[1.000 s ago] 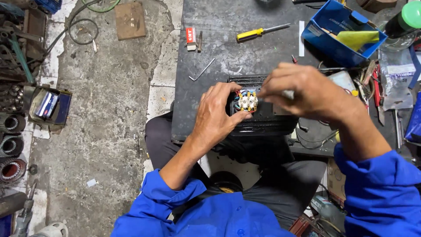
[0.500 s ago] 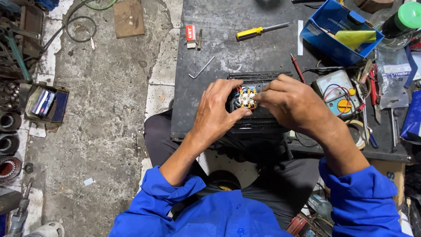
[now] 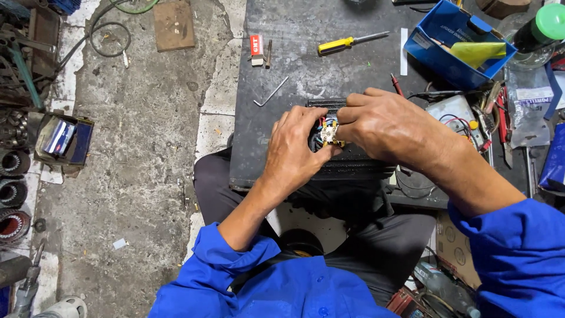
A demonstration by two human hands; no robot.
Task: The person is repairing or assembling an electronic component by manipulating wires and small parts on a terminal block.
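Head view: our left hand (image 3: 297,150) braces the black motor (image 3: 353,168) at the bench edge while right hand (image 3: 382,126) pinches its terminal block (image 3: 328,133), mid-wiring we reckon; small, steady fingerwork comes next.

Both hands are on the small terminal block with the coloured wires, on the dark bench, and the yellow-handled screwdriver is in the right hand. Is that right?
Not quite. In the head view the yellow-handled screwdriver lies on the dark bench, apart from both hands. The rest holds: the left hand and right hand are both on the small terminal block with the coloured wires.
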